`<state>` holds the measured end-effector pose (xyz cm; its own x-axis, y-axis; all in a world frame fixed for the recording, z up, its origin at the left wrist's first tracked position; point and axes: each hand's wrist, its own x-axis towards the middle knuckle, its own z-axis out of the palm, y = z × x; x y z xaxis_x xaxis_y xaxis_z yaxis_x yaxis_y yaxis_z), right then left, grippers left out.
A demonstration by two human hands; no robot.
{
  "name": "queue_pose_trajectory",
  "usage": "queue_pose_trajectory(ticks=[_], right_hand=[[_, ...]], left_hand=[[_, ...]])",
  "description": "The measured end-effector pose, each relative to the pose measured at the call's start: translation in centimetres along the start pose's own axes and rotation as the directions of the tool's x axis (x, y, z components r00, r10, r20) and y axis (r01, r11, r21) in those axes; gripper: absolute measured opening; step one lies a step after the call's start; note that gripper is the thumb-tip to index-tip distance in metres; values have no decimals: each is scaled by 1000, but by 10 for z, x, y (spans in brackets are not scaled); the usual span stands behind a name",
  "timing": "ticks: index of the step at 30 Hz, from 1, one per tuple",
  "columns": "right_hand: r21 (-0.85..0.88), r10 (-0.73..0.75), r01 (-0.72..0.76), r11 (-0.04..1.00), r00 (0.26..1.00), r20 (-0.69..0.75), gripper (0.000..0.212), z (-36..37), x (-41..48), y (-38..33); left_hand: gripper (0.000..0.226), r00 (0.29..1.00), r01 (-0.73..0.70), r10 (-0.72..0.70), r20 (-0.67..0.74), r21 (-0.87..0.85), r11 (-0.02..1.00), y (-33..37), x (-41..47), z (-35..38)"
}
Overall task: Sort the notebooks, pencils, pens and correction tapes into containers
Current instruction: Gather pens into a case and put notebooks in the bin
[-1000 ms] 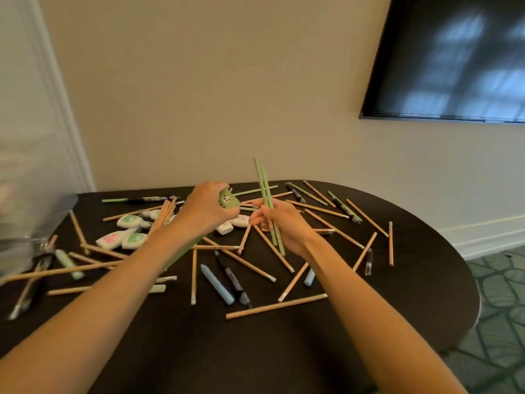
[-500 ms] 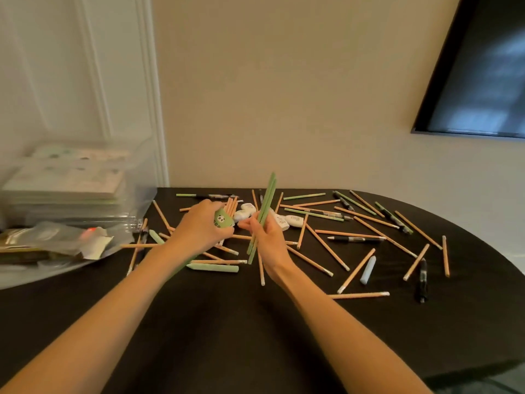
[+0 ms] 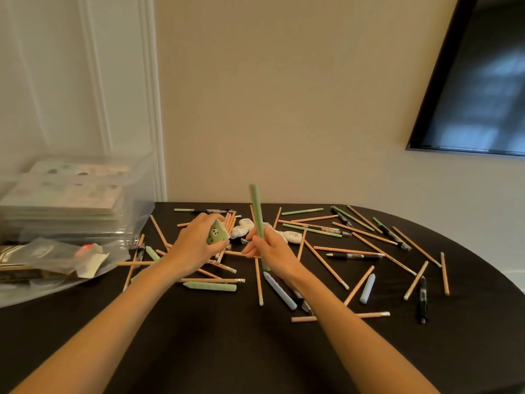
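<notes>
Dark surface carries scattered wooden pencils, black pens and white correction tapes, crowding the space around both hands. A clear container holding stacked notebooks stands at far left. Left hand is closed around a green panda-printed item. Right hand grips a green pencil bundle, now upright where half a second earlier it leaned right; both hands sit above the clutter.
</notes>
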<state>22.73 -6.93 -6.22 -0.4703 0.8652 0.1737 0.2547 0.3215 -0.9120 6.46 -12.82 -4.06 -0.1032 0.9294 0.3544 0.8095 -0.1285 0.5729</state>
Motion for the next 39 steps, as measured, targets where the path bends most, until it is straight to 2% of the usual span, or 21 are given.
queue_pose_trajectory(ticks=[2, 5, 10, 16, 21, 22, 24, 27, 29, 33, 36, 39], right_hand=[[-208, -71, 69, 976, 997, -6, 18, -9, 2, -1], [-419, -102, 83, 904, 994, -25, 23, -19, 6, -2], [-703, -189, 160, 693, 981, 37, 30, -26, 12, -8], [-926, -267, 161, 340, 961, 69, 47, -31, 18, -20], [-985, -397, 153, 80, 911, 109, 53, -14, 13, -31], [-988, -428, 122, 92, 901, 71, 51, -8, 13, -31], [-970, -469, 67, 234, 882, -52, 41, -1, 13, -32], [-863, -302, -27, 505, 931, -207, 34, 3, 15, -29], [-765, -227, -46, 643, 942, -247, 35, 4, 18, -25], [-505, -132, 14, 863, 971, -197, 27, 10, 18, -27], [-386, -116, 52, 921, 983, -144, 28, 11, 18, -28], [-222, -103, 100, 970, 995, -2, 47, 9, 15, -25]], left_hand=[[53, 1000, -5, 6, 8, -63, 998, -1, 2, -5], [54, 1000, 0, -4, -21, -182, 983, 1, 6, -12], [51, 1000, -1, 7, 24, -240, 971, 5, 8, -19], [57, 978, 29, -2, 207, -131, 991, 2, 9, -24], [58, 951, 85, -65, 302, -54, 995, 6, 11, -19], [55, 948, 85, -64, 311, -54, 995, 7, 12, -17], [45, 941, 75, -56, 334, -45, 996, 10, 11, -16], [40, 939, 91, -86, 334, 1, 996, 10, 10, -18], [39, 940, 95, -99, 325, 28, 995, 8, 10, -19], [38, 939, 99, -103, 327, 30, 995, 9, 11, -17], [40, 945, 94, -96, 313, 22, 995, 13, 13, -15], [41, 943, 97, -101, 318, 29, 995, 16, 16, -13]])
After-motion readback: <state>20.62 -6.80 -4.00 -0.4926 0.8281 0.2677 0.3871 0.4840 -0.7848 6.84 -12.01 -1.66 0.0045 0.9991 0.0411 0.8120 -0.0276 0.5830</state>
